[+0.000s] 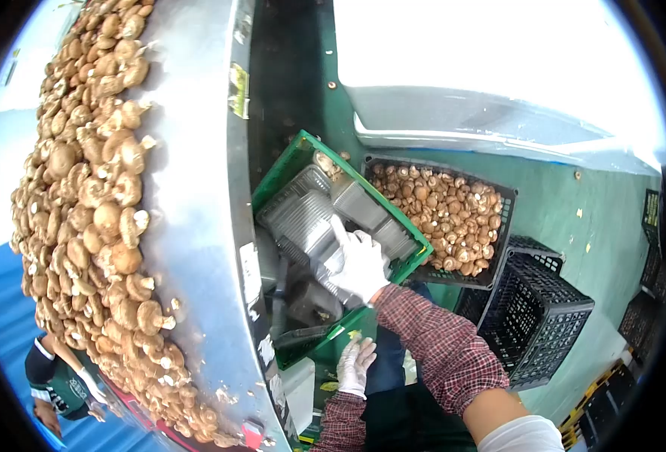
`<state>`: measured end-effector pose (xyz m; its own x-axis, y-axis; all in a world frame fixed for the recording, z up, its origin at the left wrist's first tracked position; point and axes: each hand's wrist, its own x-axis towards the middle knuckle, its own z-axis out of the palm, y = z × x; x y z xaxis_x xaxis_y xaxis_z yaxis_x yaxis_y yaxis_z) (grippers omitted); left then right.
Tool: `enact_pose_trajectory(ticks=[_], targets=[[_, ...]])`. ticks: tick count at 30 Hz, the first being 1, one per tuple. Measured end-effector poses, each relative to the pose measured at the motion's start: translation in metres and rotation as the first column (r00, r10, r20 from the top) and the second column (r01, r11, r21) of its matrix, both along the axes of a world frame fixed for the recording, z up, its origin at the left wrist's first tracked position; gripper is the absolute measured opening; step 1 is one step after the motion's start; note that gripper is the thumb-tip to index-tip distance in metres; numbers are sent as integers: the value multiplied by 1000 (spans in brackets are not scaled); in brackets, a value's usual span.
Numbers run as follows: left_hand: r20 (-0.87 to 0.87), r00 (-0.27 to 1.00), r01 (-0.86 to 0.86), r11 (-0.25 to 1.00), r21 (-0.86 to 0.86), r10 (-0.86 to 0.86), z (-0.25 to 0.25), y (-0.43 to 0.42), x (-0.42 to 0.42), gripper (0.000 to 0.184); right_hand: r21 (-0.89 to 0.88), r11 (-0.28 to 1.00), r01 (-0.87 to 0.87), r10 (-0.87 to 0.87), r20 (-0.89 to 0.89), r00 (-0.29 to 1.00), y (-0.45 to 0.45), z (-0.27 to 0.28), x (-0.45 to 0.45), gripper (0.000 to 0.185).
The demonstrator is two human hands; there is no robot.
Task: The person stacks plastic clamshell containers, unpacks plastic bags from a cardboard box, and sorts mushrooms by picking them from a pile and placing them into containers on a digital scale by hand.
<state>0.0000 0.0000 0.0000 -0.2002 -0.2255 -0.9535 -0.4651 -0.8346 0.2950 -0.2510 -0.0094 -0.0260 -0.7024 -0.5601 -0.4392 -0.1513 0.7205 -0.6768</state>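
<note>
My right hand [359, 265], in a white glove, reaches over a green crate [390, 214] of clear plastic trays [308, 218]. Its index finger is stretched out over the stacked trays, and the hand lies against them; no firm grip shows. My left hand [356, 366], gloved too, is beside the crate's near end with fingers loosely bent and slightly apart, nothing visible in it. The trays lie in loose stacks at different angles, some tilted near the crate's lower end. A few pale mushroom pieces [327, 163] show in the crate's far corner.
Brown mushrooms [91, 196] lie heaped along a metal table [193, 151] on my left. A black crate of mushrooms [442, 218] stands behind the green one. Empty black crates [536, 316] sit on the green floor at right. Another person [69, 377] works across the table.
</note>
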Motion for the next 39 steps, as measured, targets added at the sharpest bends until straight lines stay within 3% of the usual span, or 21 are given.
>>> enact_pose_trajectory(ticks=[2, 3, 6, 7, 9, 11, 12, 14, 18, 25, 26, 31, 34, 37, 38, 39], targets=[[38, 996, -72, 994, -80, 75, -9, 4, -1, 62, -121, 990, 67, -57, 84, 995, 11, 0, -12, 109], [11, 993, -118, 992, -33, 119, 4, 3, -9, 68, -169, 981, 91, -66, 146, 987, 22, 26, -22, 102], [-107, 968, -230, 973, -9, 228, 27, -10, -19, 83, -419, 878, 233, -46, 410, 911, 50, 37, -16, 96], [-121, 949, -298, 954, -33, 293, 39, -9, -27, 79, -430, 888, 161, 23, 391, 920, 65, 44, -14, 90], [-333, 875, -348, 935, 71, 351, 49, -10, -34, 74, -462, 855, 235, 11, 469, 883, 95, 55, -10, 87], [-326, 859, -371, 919, 133, 394, 55, -9, -30, 66, -373, 702, 606, -93, 796, 598, 119, 85, -1, 87], [-364, 889, -265, 960, 92, 280, 61, -7, -35, 64, -377, 629, 680, -76, 841, 536, 131, 90, 3, 88], [-425, 896, -113, 992, 56, 127, 79, -3, -42, 57, -367, 567, 737, -112, 852, 511, 153, 106, 12, 87], [-429, 899, -46, 994, 98, 84, 93, 6, -39, 56, -429, 431, 794, -137, 838, 528, 177, 133, 23, 89], [-525, 851, 22, 998, 61, 13, 119, 15, -75, 62, -476, 416, 775, -264, 752, 604, 195, 163, 18, 93], [-534, 845, 33, 998, 44, -4, 122, 15, -78, 64, -496, 421, 759, -204, 764, 612, 200, 166, 15, 97], [-556, 826, 104, 994, -13, -94, 126, 15, -77, 75, -459, 392, 797, -221, 794, 566, 201, 188, 12, 96], [-658, 746, 98, 994, -46, -104, 149, 15, -101, 94, -480, 339, 809, -189, 808, 558, 203, 202, -6, 95], [-682, 729, 112, 993, 38, -56, 162, 13, -118, 88, -357, 268, 895, -236, 876, 421, 208, 229, -37, 81], [-685, 727, 109, 993, 38, -53, 158, 12, -118, 88, -474, 233, 849, -337, 780, 527, 201, 226, -54, 68], [-592, 797, 162, 986, 22, -118, 150, 11, -115, 76, -435, 84, 896, -188, 876, 443, 207, 227, -77, 54]])
